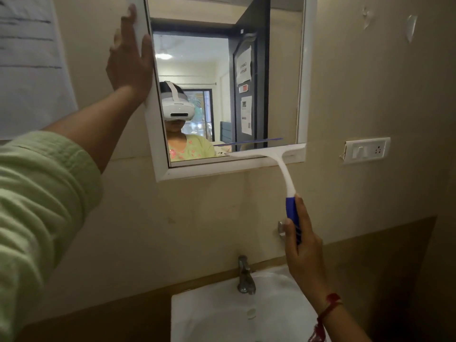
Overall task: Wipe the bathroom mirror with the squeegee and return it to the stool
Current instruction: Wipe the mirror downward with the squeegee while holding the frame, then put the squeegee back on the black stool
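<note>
The white-framed mirror (271, 70) hangs on the wall above the sink. A squeegee (276, 154) with a white head and neck and a blue handle lies with its blade across the mirror's bottom right edge, by the lower frame. My right hand (302, 245) grips the blue handle from below. My left hand (130, 53) presses flat, fingers straight, against the mirror's left frame near its top. The stool is out of view.
A white sink (197, 317) with a metal tap (244, 275) sits directly below my right hand. A switch plate (367, 150) is on the wall right of the mirror. A paper sheet (29, 58) hangs at upper left.
</note>
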Tool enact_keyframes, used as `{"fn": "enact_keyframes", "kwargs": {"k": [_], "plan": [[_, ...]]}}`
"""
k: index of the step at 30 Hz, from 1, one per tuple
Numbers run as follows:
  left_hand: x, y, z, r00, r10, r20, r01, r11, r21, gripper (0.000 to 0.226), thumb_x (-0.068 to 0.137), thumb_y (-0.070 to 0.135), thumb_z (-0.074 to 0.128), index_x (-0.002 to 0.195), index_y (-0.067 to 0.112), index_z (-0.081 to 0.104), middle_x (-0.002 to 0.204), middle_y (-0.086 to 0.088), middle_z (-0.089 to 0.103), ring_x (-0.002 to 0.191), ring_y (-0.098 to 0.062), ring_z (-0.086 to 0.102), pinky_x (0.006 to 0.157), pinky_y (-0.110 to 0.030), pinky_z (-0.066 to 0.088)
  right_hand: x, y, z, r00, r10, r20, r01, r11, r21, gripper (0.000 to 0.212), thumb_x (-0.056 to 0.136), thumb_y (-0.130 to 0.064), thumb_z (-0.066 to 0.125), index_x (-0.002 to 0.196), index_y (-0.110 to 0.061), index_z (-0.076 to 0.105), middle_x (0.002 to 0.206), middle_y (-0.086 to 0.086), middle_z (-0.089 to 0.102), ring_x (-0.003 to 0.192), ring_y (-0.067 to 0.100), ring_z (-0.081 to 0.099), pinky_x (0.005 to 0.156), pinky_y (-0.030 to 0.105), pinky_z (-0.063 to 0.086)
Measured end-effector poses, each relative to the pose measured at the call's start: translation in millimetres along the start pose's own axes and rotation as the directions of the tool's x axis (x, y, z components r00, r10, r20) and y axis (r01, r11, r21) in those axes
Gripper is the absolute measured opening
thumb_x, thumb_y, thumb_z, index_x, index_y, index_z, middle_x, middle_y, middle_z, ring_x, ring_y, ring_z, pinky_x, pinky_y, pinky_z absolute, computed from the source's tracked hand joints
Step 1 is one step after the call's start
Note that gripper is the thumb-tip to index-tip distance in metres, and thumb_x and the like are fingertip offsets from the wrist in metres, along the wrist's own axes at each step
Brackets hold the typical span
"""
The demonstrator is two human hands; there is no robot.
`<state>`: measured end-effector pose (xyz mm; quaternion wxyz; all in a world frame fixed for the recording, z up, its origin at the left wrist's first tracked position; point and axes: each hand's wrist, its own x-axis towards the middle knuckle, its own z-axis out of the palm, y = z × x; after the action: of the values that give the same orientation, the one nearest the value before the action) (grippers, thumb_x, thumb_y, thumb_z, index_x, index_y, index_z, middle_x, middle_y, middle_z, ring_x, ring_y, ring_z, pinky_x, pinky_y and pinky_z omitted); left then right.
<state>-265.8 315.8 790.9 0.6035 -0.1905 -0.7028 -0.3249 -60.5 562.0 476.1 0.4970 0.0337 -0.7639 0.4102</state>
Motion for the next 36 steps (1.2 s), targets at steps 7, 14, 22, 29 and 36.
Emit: {"fn": "enact_keyframes", "kwargs": {"k": [7, 14, 22, 29, 36], "plan": [[-44, 12, -23, 0.999, -0.043, 0.016, 0.045, 0.989, -0.143, 0.058, 0.092, 0.022, 0.042, 0.144, 0.009, 0.02, 0.149, -0.009, 0.031, 0.132, -0.017, 0.037, 0.096, -0.022, 0.041, -32, -12, -4, 0.99, 0.043, 0.134, -0.057, 0.993, 0.099, 0.05, 0.091, -0.043, 0.041, 0.132, -0.062, 0.019, 0.115, -0.022, 0.051, 0.088, 0.012, 0.06, 0.07, 0.027, 0.058], [-181, 4, -81, 0.936, -0.28, 0.214, 0.326, 0.919, -0.223, 0.057, 0.093, 0.026, 0.052, 0.142, 0.018, 0.024, 0.144, -0.004, 0.035, 0.114, -0.015, 0.048, 0.086, -0.025, 0.044, -49, -30, -3, 0.961, 0.114, 0.253, -0.182, 0.947, 0.266, 0.042, 0.09, -0.033, 0.047, 0.128, -0.051, 0.039, 0.09, -0.019, 0.06, 0.068, 0.001, 0.056, 0.059, 0.008, 0.046], [-356, -15, -180, 0.664, -0.702, 0.257, 0.74, 0.667, -0.089, 0.046, 0.093, 0.016, 0.053, 0.135, 0.021, 0.035, 0.131, 0.004, 0.043, 0.097, 0.007, 0.05, 0.079, -0.013, 0.04, -75, -34, -1, 0.746, 0.273, 0.608, -0.514, 0.817, 0.263, 0.045, 0.071, -0.047, 0.06, 0.113, -0.035, 0.055, 0.074, -0.005, 0.067, 0.048, 0.0, 0.051, 0.046, 0.011, 0.041], [-481, -8, -281, 0.361, -0.923, 0.133, 0.919, 0.376, 0.118, 0.033, 0.093, 0.02, 0.054, 0.124, 0.025, 0.044, 0.112, 0.002, 0.057, 0.1, -0.007, 0.056, 0.074, -0.011, 0.04, -124, -34, 30, 0.432, 0.215, 0.876, -0.552, 0.831, 0.069, 0.014, 0.084, -0.032, 0.062, 0.095, -0.027, 0.055, 0.05, -0.006, 0.059, 0.033, 0.005, 0.045, 0.034, 0.015, 0.037], [-554, 13, -355, 0.211, -0.977, -0.012, 0.947, 0.202, 0.249, 0.03, 0.092, 0.018, 0.056, 0.121, 0.021, 0.049, 0.105, 0.006, 0.059, 0.091, 0.001, 0.057, 0.073, -0.013, 0.042, -193, -45, 97, 0.129, 0.175, 0.976, -0.485, 0.87, -0.092, 0.019, 0.086, -0.047, 0.056, 0.092, -0.029, 0.053, 0.071, -0.003, 0.059, 0.054, 0.004, 0.057, 0.048, 0.016, 0.042]]}}
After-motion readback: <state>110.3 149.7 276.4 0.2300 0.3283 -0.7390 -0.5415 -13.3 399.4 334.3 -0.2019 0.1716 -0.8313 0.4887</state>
